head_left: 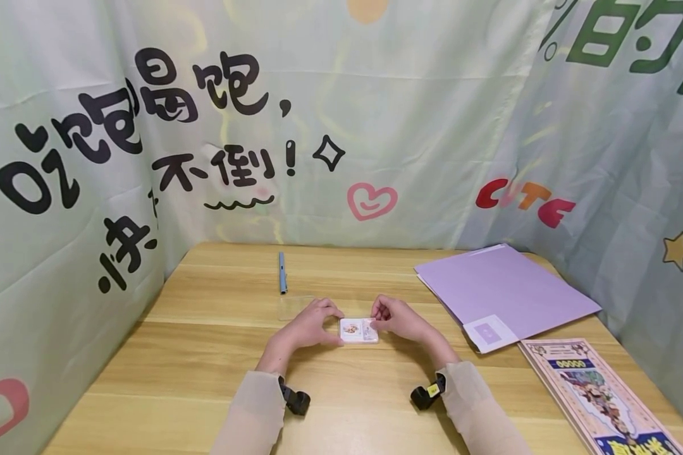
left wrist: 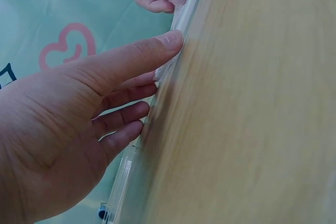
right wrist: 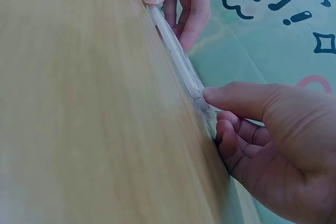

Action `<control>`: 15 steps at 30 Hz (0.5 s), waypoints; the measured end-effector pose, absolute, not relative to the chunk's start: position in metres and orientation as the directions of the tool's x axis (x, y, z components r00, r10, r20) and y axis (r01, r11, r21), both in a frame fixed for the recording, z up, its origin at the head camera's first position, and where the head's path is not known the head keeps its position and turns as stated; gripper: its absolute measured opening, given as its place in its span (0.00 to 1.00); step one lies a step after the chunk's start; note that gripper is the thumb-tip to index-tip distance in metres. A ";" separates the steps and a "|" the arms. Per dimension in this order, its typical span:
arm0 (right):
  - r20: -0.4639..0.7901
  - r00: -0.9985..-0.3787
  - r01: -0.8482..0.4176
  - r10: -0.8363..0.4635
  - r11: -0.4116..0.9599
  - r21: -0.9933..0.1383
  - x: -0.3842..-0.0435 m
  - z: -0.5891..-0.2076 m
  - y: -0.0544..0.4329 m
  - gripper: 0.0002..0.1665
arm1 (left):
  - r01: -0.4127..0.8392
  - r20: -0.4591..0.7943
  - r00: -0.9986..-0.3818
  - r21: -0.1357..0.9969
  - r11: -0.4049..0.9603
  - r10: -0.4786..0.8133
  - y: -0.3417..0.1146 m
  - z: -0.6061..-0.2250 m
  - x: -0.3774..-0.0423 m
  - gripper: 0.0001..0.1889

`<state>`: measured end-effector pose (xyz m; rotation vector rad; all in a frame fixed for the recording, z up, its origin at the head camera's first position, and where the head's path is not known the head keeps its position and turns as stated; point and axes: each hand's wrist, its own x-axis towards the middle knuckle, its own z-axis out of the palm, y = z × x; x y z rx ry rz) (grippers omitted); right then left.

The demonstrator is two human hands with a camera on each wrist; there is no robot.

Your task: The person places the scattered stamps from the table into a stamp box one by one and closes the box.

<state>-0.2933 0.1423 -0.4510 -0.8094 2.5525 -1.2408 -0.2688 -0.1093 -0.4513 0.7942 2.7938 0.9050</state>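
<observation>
Small case (head_left: 355,330) lay on table (head_left: 347,404) | left hand (head_left: 312,322) gripped left end, right hand (head_left: 403,319) pinched clear wrap (left wrist: 177,18) at right | looked light, stiff — wrap probably slick; short ends seemed best hold

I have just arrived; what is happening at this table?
A person's left hand grips one end of a small white pack, and the right hand seems to pinch clear film at the other. A blue pen lies farther away; a purple folder and a pink booklet lie to the right.
</observation>
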 end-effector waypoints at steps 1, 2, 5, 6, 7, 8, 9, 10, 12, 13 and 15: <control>0.061 -0.834 -0.388 -0.549 0.503 -0.772 -0.293 -0.451 0.142 0.09 | 0.447 0.063 -0.860 0.572 0.688 0.506 -0.109 -0.451 -0.269 0.29; 0.062 -0.832 -0.391 -0.551 0.504 -0.771 -0.293 -0.451 0.143 0.09 | 0.446 0.062 -0.861 0.571 0.689 0.505 -0.109 -0.451 -0.269 0.29; 0.064 -0.830 -0.392 -0.554 0.497 -0.774 -0.293 -0.450 0.143 0.10 | 0.445 0.062 -0.861 0.571 0.690 0.504 -0.109 -0.452 -0.269 0.29; 0.067 -0.828 -0.394 -0.556 0.494 -0.775 -0.293 -0.450 0.143 0.10 | 0.445 0.063 -0.861 0.571 0.690 0.504 -0.109 -0.452 -0.269 0.29; 0.067 -0.829 -0.392 -0.556 0.490 -0.779 -0.293 -0.450 0.143 0.10 | 0.446 0.063 -0.861 0.572 0.689 0.505 -0.109 -0.452 -0.269 0.29; 0.068 -0.828 -0.391 -0.556 0.487 -0.781 -0.293 -0.450 0.143 0.10 | 0.446 0.064 -0.861 0.572 0.688 0.505 -0.109 -0.452 -0.269 0.29; 0.069 -0.828 -0.391 -0.557 0.484 -0.783 -0.293 -0.450 0.143 0.11 | 0.446 0.063 -0.861 0.573 0.688 0.505 -0.109 -0.452 -0.269 0.29; 0.071 -0.826 -0.393 -0.559 0.481 -0.783 -0.293 -0.450 0.143 0.11 | 0.446 0.063 -0.861 0.573 0.688 0.505 -0.109 -0.452 -0.269 0.29; 0.073 -0.824 -0.396 -0.562 0.479 -0.783 -0.293 -0.450 0.143 0.11 | 0.443 0.060 -0.862 0.575 0.688 0.504 -0.109 -0.453 -0.269 0.29; 0.072 -0.824 -0.396 -0.562 0.481 -0.782 -0.293 -0.450 0.143 0.11 | 0.441 0.059 -0.862 0.576 0.688 0.503 -0.109 -0.453 -0.269 0.29; 0.068 -0.825 -0.396 -0.561 0.487 -0.779 -0.293 -0.450 0.143 0.11 | 0.440 0.058 -0.863 0.575 0.690 0.502 -0.109 -0.453 -0.269 0.29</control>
